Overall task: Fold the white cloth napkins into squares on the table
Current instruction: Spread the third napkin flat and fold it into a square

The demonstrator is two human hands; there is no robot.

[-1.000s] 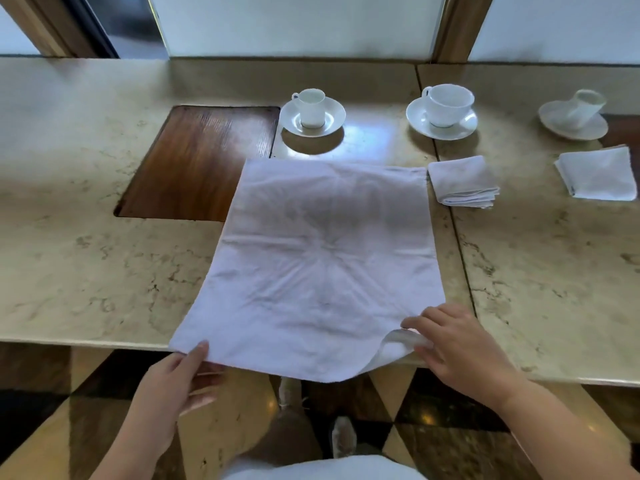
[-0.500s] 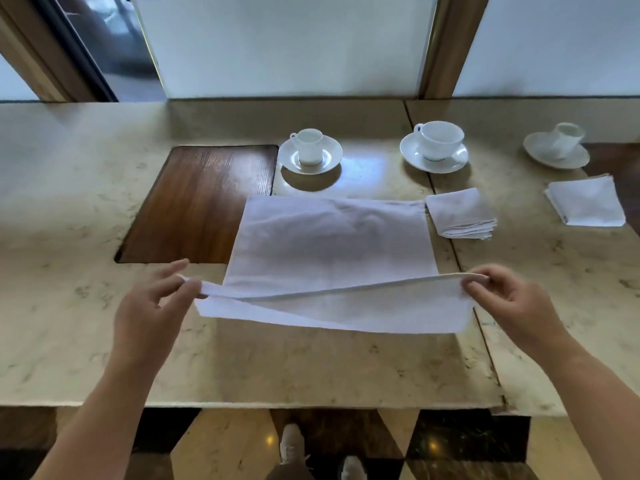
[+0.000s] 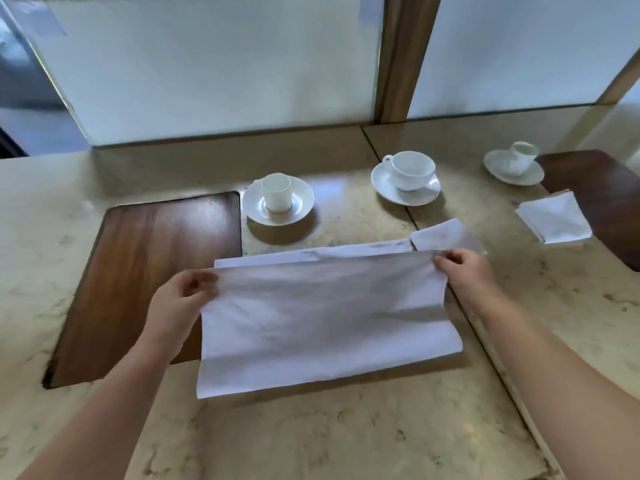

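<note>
Napkin (image 3: 322, 317) edge carried farther over, left grip (image 3: 180, 306), right grip (image 3: 467, 275) both pinching corners

three white napkins (image 3: 325, 317), three cups (image 3: 276, 192), three saucers (image 3: 301, 209), two hands (image 3: 180, 306), two wooden insets (image 3: 145, 271)

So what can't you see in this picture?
Head view, the only one:
- Middle folded napkin: its near part is hidden behind the big napkin and the right hand.
- Far cup: blurred, so its handle can't be made out.
- Right wood inlay: cut off by the picture's right edge.
- Left hand: its fingertips are curled out of sight at the napkin's corner.
</note>
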